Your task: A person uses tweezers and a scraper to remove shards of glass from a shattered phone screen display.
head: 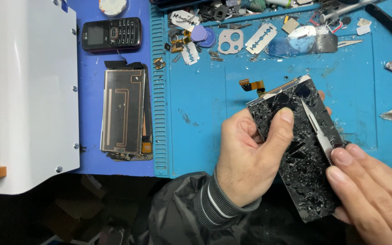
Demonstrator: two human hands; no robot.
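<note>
Left hand gripping shattered screen, right hand pinching blade against glass

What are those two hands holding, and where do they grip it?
The left hand grips the shattered black screen panel by its left long edge, thumb on the glass. The right hand pinches a thin metal blade at its lower end.

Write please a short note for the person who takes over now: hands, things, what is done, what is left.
Left hand: holds the cracked phone screen above the blue mat, thumb on the glass.
Right hand: fingers hold a thin blade lying flat on the glass, tip toward the top edge.
Done: glass shattered all over, orange flex cable exposed at the top.
Left: broken glass still covers the panel.
</note>
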